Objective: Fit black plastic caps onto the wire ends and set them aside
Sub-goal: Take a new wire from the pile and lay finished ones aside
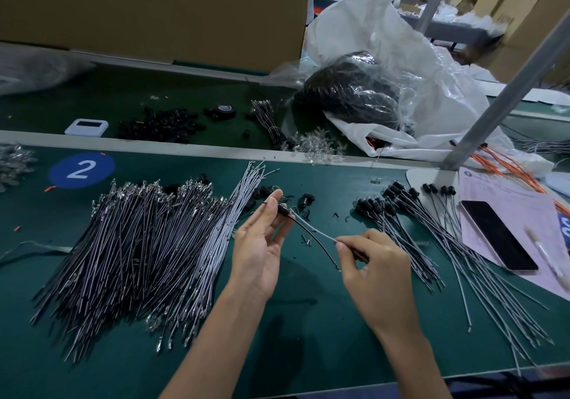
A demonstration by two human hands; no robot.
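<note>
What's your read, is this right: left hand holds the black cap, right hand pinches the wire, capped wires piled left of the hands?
Wrong on one point: the head view shows the capped wires piled right of the hands; the left pile is uncapped wires. The left hand holds the black cap, the right hand pinches the wire.

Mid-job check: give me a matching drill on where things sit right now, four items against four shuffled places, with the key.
Things:
1. uncapped wire pile
2. capped wires
3. black cap
4. grey wire

Places:
A. pinched by the right hand
B. pinched by the left hand
C. on the green mat, left of both hands
D. on the mat, right of both hands

Pairs: 1-C, 2-D, 3-B, 4-A.
</note>
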